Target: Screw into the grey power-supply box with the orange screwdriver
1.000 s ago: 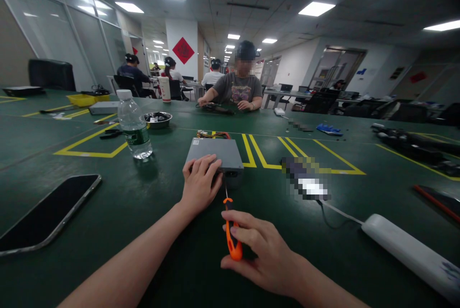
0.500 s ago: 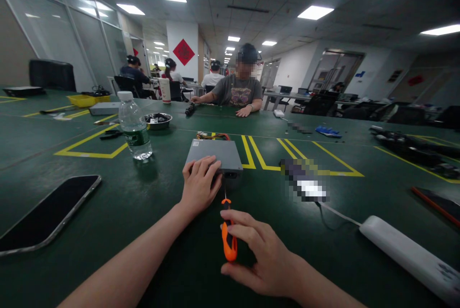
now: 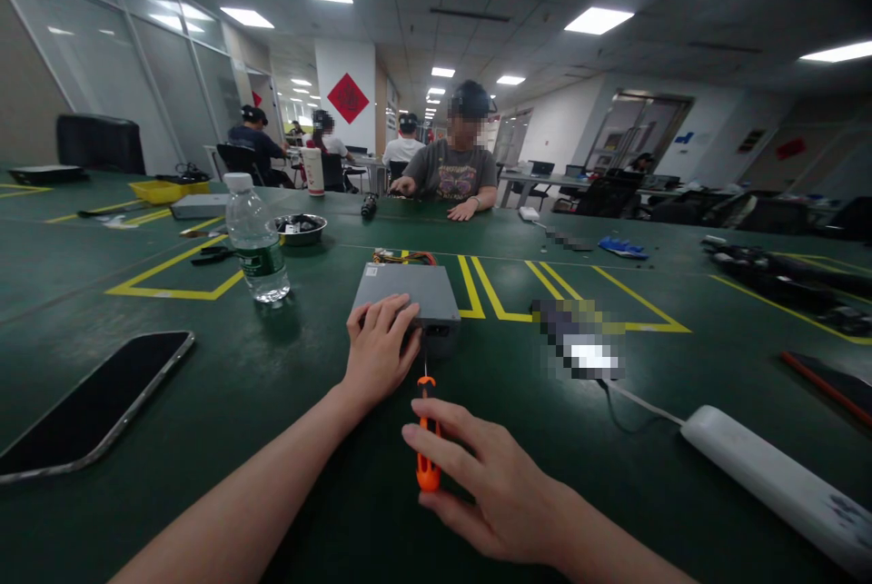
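A grey metal power supply unit [image 3: 409, 286] lies flat on the green table, its coloured cables [image 3: 401, 258] coming out of the far side. My left hand [image 3: 381, 346] grips its near left corner, fingers over the top and thumb down the front face. Between thumb and fingers, my right hand [image 3: 487, 475] holds an orange and black screwdriver [image 3: 427, 466] by its handle. The shaft points away from me at the unit's front face, just left of the power socket [image 3: 441, 330]. I cannot make out the screwdriver's tip or what it touches.
Left of the unit stand a water bottle [image 3: 255, 243] and a metal bowl [image 3: 300, 230] of dark parts. A phone [image 3: 95, 402] lies at the near left, a white power strip [image 3: 769, 475] at the right. Across the table sits a person [image 3: 453, 171] with both hands on the tabletop.
My right fingers have shifted round the handle, which has turned and tilted slightly left. My left hand stays put. Opposite, the person's hand has left a dark object, now more upright.
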The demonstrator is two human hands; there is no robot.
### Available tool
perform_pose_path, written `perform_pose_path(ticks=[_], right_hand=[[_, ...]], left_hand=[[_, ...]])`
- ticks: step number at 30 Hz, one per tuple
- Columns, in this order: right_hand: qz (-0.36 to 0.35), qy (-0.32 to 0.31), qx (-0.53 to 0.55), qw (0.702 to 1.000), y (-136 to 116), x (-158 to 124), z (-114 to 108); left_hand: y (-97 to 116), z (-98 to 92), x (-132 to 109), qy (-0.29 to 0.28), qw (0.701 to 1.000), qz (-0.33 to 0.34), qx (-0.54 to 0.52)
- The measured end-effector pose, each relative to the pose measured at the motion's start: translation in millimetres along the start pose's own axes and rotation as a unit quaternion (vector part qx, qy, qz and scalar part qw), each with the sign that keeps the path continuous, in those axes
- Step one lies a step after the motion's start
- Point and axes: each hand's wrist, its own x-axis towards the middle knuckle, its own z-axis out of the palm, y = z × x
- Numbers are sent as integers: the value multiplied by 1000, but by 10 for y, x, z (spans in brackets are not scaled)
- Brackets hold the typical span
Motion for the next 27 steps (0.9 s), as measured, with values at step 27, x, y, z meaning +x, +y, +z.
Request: perform_pose_path(ticks=[27], right_hand=[[-35, 151, -57, 986, 273, -264, -148]], left_hand=[[-21, 3, -9, -8, 1000, -1, -4]])
